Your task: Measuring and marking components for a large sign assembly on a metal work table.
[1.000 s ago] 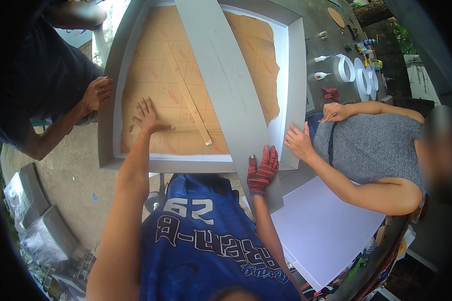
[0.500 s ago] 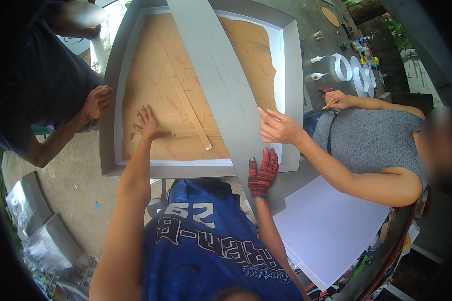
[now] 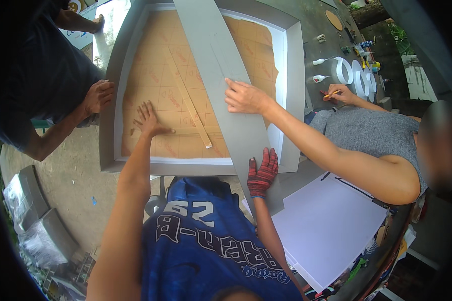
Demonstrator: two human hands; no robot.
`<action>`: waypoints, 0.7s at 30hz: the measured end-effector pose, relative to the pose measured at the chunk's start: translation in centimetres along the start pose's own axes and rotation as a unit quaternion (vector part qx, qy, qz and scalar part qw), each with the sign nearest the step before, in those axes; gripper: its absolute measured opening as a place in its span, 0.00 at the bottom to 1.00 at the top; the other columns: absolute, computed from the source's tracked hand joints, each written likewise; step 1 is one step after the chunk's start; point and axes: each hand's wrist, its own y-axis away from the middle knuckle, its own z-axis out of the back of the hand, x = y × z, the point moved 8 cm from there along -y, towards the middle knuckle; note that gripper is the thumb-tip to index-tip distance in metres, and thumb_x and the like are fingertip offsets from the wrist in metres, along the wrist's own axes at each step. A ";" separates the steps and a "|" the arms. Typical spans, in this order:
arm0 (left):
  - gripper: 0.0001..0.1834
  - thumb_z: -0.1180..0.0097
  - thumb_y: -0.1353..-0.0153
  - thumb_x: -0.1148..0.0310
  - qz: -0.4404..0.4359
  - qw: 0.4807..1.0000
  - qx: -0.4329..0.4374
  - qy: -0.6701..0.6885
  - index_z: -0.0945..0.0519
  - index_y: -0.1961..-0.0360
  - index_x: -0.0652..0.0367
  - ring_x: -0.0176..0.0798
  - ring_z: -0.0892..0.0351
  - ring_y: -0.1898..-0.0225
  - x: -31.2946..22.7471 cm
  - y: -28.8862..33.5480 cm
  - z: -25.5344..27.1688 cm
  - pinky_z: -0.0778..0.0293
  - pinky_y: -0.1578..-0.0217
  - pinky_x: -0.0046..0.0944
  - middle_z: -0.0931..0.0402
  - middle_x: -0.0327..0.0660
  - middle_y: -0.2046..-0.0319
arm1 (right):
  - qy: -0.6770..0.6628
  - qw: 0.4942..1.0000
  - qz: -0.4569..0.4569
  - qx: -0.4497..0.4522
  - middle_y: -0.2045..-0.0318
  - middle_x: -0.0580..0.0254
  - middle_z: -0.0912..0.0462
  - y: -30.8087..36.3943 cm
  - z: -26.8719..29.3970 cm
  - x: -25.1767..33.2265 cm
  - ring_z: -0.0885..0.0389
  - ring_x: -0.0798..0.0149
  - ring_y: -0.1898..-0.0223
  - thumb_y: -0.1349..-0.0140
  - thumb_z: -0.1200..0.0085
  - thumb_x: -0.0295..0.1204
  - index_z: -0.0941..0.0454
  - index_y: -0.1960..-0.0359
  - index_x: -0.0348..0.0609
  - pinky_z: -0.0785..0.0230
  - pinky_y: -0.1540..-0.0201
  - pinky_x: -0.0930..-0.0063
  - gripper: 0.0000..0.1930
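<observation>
A large shallow grey frame (image 3: 110,150) with a brown paper-covered panel (image 3: 160,100) inside it serves as the landmark here. At the frame's left outer edge, a co-worker in a dark shirt rests a hand (image 3: 98,96) on the rim. Just inside that edge, the person's bare left hand (image 3: 148,120) lies flat on the brown panel, fingers (image 3: 144,108) spread wide and pressing down, gripping nothing. Right beside its thumb, a thin wooden strip (image 3: 188,105) runs slantwise over the panel, its lower end near the frame's bottom rail.

Further right, a long grey board (image 3: 221,75) crosses the frame on a slant from the top rail to past the bottom rail. A second co-worker in a grey shirt lays a hand (image 3: 243,96) on this board about midway along it. The person's right hand (image 3: 262,173), in a red and dark knit glove, sits on the board's lower end, at the frame's bottom right corner; its fingers (image 3: 269,159) are stretched out flat against the board, not closed round it.

Right of the frame, the grey-shirted co-worker's other hand holds a pencil (image 3: 330,94) over the tabletop (image 3: 311,20), near white cut-out shapes (image 3: 354,78). Below the frame's right corner lies a white sheet (image 3: 326,226).
</observation>
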 end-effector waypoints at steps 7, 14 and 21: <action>0.86 0.23 0.86 0.43 0.006 1.000 -0.005 -0.009 0.73 0.31 0.51 0.52 0.84 0.30 -1.5 0.1 -0.6 0.72 0.39 0.73 0.79 0.47 0.30 | -0.003 1.000 -0.004 -0.001 0.39 0.49 0.38 -0.6 0.4 -1.6 0.42 0.48 0.37 0.41 0.50 0.42 0.37 0.40 0.43 0.53 0.35 0.54 0.29; 0.86 0.23 0.87 0.43 0.000 1.000 -0.006 -0.002 0.73 0.31 0.51 0.52 0.84 0.30 -3.1 0.3 -1.1 0.72 0.40 0.73 0.78 0.48 0.30 | 0.005 1.000 -0.005 0.000 0.38 0.49 0.38 -1.2 0.3 -3.2 0.43 0.48 0.36 0.41 0.49 0.41 0.37 0.40 0.44 0.54 0.35 0.54 0.29; 0.86 0.23 0.87 0.44 0.004 1.000 -0.006 -0.005 0.73 0.31 0.52 0.53 0.84 0.30 -3.7 0.2 -0.5 0.72 0.40 0.74 0.79 0.48 0.30 | 0.004 1.000 -0.007 0.003 0.38 0.49 0.39 -2.1 0.3 -3.6 0.43 0.47 0.37 0.41 0.51 0.45 0.37 0.40 0.45 0.52 0.36 0.52 0.30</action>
